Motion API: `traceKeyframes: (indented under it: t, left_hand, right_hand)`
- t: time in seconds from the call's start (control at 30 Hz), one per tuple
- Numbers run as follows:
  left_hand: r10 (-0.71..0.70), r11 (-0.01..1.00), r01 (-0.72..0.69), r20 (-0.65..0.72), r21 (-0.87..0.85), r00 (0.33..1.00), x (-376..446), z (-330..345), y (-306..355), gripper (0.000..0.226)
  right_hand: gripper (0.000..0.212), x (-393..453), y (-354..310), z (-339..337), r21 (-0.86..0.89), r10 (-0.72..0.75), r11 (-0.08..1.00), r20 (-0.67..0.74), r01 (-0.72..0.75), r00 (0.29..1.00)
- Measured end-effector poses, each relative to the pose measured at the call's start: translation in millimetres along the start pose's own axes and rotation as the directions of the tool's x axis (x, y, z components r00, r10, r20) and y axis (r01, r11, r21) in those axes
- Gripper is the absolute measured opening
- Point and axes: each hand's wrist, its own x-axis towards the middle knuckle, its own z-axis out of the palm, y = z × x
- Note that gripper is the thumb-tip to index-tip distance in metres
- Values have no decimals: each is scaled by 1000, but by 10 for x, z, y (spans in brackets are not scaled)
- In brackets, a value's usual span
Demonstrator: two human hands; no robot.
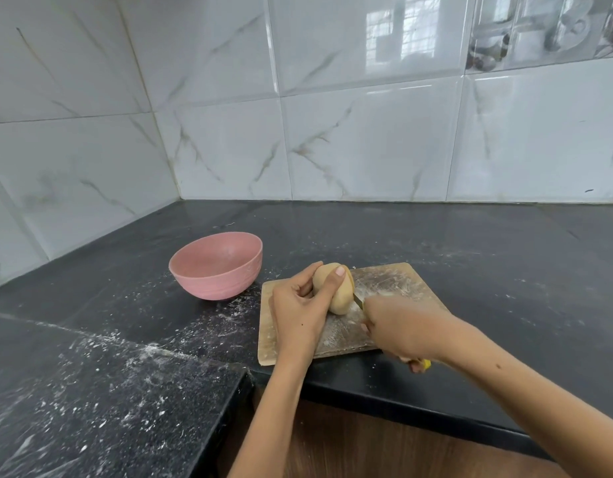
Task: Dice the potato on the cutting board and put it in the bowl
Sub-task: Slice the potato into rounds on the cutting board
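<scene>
So far: we judge the task barely begun, with the first cut under way, no dice made and nothing moved across.
Counter (436, 243): we see a dark, speckled stone slab, dusted with white streaks, meeting glossy marble-patterned wall tiles (367, 132) at the far side.
Cutting board (388, 281): we find a flat, pale wooden rectangle, scuffed and powdery, at the near edge of the counter.
Bowl (216, 266): we note matte pink plastic, round and deep, nothing in it, left of the board and slightly farther.
Potato (343, 294): we see it smooth, pale tan, oval, on the board's far left part, seemingly whole apart from the cut.
Left hand (301, 305): our fingers curl round the potato, steadying it.
Right hand (401, 331): we grip a yellow-handled knife (358, 300).
Blade: thin, entering the potato's right side.
</scene>
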Motion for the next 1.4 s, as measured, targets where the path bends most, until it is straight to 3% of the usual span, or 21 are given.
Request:
traceKeyframes:
  t: [0.1, 0.23, 0.33, 0.47, 0.63, 0.73, 1.03, 1.17, 1.4]
  left_hand:
    - [50, 997, -50, 2, 60, 999, -27, 12, -8, 25]
    - [48, 997, -48, 6, 67, 999, -37, -3, 18, 34]
    - [23, 999, -23, 19, 25, 1000, -26, -10, 20, 24]
    - [33, 999, -34, 11, 35, 999, -11, -5, 3, 44]
    - [64, 995, -63, -6, 72, 998, -33, -1, 7, 39]
    - [80, 994, -79, -5, 78, 997, -27, -14, 6, 48]
    - [145, 984, -144, 6, 106, 989, -74, 22, 77, 10]
    - [132, 988, -134, 25, 83, 991, -69, 22, 82, 21]
    - [95, 993, -98, 48, 72, 994, -77, -4, 99, 6]
  right_hand:
    - [21, 68, -50, -43, -69, 16, 998, 2, -16, 1000]
    - [19, 195, -123, -138, -55, -4, 998, 15, 5, 1000]
    - [19, 110, -92, -75, -64, 10, 998, 7, -10, 1000]
    - [20, 18, -27, 35, -76, 42, 996, 17, -41, 999]
    - [23, 247, -109, -13, -77, 81, 994, 16, -79, 997]
    - [33, 284, -107, -70, -63, 49, 997, -7, -49, 999]
    - [20, 250, -78, -9, -86, 36, 995, -40, -40, 999]
    - [26, 110, 7, 32, -64, 18, 998, -34, -20, 999]
    - [17, -9, -1, 73, -13, 65, 998, -25, -65, 998]
